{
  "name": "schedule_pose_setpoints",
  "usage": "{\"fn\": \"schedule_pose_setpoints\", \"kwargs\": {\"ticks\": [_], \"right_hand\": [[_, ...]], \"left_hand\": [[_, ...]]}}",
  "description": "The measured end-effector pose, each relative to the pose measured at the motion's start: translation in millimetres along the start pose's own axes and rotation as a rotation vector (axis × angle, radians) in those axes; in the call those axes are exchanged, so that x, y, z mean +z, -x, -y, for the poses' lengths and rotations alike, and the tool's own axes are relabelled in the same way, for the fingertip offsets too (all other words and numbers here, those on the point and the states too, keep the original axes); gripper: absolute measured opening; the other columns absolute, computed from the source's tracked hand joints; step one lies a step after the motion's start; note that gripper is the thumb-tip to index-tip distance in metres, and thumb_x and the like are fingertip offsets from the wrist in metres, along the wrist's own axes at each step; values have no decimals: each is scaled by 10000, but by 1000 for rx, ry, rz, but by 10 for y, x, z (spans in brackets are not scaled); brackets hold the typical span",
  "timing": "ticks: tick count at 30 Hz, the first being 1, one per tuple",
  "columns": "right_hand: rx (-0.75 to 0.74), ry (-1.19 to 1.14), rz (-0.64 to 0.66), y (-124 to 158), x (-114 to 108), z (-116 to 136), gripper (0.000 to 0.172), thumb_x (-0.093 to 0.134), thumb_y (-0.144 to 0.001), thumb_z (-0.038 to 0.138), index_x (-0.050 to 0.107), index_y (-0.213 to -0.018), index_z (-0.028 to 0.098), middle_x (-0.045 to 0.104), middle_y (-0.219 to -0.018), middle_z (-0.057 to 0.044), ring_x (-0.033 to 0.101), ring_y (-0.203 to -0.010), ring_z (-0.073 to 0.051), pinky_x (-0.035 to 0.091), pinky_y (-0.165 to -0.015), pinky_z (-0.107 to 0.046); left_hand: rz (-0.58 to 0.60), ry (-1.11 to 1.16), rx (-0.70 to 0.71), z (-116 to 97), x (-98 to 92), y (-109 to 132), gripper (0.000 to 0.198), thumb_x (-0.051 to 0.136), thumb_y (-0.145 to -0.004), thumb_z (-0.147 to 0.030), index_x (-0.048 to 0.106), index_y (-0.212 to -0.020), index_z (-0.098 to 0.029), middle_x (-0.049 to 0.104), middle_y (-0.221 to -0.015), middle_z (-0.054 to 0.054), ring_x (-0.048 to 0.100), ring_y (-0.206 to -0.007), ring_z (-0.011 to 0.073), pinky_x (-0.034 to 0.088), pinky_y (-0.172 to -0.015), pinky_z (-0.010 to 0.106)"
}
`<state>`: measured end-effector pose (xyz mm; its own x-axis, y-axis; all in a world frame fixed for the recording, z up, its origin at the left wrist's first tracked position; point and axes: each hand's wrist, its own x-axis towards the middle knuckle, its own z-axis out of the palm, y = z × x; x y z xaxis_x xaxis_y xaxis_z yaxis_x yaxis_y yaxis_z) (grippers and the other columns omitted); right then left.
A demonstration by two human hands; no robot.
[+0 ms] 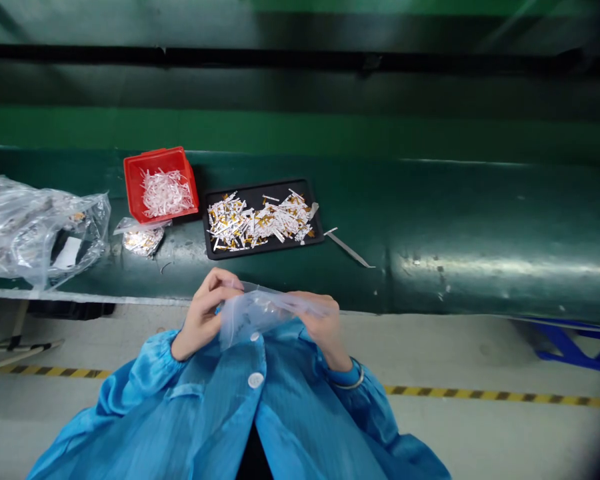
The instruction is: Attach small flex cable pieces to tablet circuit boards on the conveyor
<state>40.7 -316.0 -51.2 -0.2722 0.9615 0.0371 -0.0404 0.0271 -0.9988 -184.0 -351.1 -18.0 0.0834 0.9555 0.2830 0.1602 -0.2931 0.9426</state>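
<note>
A clear plastic bag point(255, 310) is stretched between my two hands at the table's front edge, before the blue coat. My left hand point(207, 313) pinches its left upper corner. The bag's right end is gripped by my right hand point(323, 327), slightly blurred, with fingers partly hidden by the plastic. Beyond the hands lies a black tray point(257, 251) holding many small white and amber strips point(280, 220). Metal tweezers point(351, 250) rest just right of the tray.
Left of the tray stands a red bin point(134, 190) with translucent white pieces point(166, 193). A small filled bag point(143, 240) lies in front of it. A large clear bag point(25, 233) covers the green table's point(480, 233) left end.
</note>
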Motion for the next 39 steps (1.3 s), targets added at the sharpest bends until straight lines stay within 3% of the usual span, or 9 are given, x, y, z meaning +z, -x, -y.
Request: {"fn": "schedule_pose_setpoints", "kwargs": {"ticks": [6, 15, 17, 19, 22, 24, 29, 33, 39], "right_hand": [[9, 32, -3, -10, 21, 33, 163, 680, -830, 233, 820, -870, 305, 769, -819, -17, 748, -714, -238, 612, -628, -313], [23, 19, 33, -9, 53, 72, 263, 637, -835, 144, 824, -919, 310, 771, -856, 5, 749, -745, -231, 606, -664, -302], [20, 45, 32, -8, 57, 79, 250, 640, -839, 157, 826, -921, 303, 772, -852, 3, 741, -722, -224, 597, -646, -297], [7, 77, 29, -3, 62, 81, 234, 637, -846, 178, 826, -923, 293, 771, -845, 2, 731, -693, -215, 586, -618, -291], [-23, 127, 6, 14, 68, 66, 238, 632, -845, 175, 821, -933, 291, 774, -871, 6, 734, -720, -209, 591, -636, -290], [-35, 153, -19, 26, 68, 47, 228, 648, -832, 173, 818, -932, 287, 775, -894, 1, 742, -750, -222, 605, -670, -310], [-23, 146, -19, 29, 56, 35, 232, 656, -824, 178, 811, -944, 302, 775, -897, 10, 745, -757, -236, 608, -671, -322], [24, 122, -2, 11, 63, 64, 246, 653, -821, 188, 810, -939, 335, 773, -892, 24, 743, -749, -243, 597, -646, -321], [48, 131, -8, 0, 86, 66, 220, 661, -817, 216, 818, -923, 329, 772, -891, 24, 740, -748, -240, 592, -648, -322]], "left_hand": [[61, -141, -39, -57, -31, -26, 301, 655, -937, -230, 715, -1227, -282, 553, -1040, 74, 552, -979, 189, 502, -865, 301], [99, -58, -84, 17, 2, -30, 176, 625, -950, -214, 726, -1091, -241, 530, -1096, 74, 541, -1017, 202, 478, -925, 312], [101, -39, -110, 38, 12, -25, 157, 639, -955, -290, 716, -1079, -235, 520, -1101, 77, 527, -1026, 205, 459, -935, 306], [92, -1, -128, 61, 19, -23, 284, 618, -953, -471, 709, -1082, -235, 516, -1097, 86, 519, -1018, 212, 450, -937, 310], [73, 58, -142, 79, 18, -28, 651, 342, -946, -739, 704, -1074, -214, 509, -1111, 110, 524, -990, 229, 466, -913, 339], [74, 103, -179, 74, 6, -32, 732, 266, -949, -765, 705, -1078, -193, 500, -1142, 127, 537, -986, 242, 489, -868, 349], [23, 115, -289, 34, -29, -49, 373, 490, -1016, -461, 725, -970, -174, 552, -1103, 118, 572, -972, 212, 496, -828, 310], [-9, 64, -286, 10, -28, -82, 162, 691, -918, -319, 723, -835, -183, 574, -1060, 86, 573, -977, 186, 486, -895, 298], [-23, -45, -314, -11, 35, -147, 207, 720, -878, -355, 679, -815, -162, 572, -1021, 84, 571, -927, 186, 497, -840, 295]]}}
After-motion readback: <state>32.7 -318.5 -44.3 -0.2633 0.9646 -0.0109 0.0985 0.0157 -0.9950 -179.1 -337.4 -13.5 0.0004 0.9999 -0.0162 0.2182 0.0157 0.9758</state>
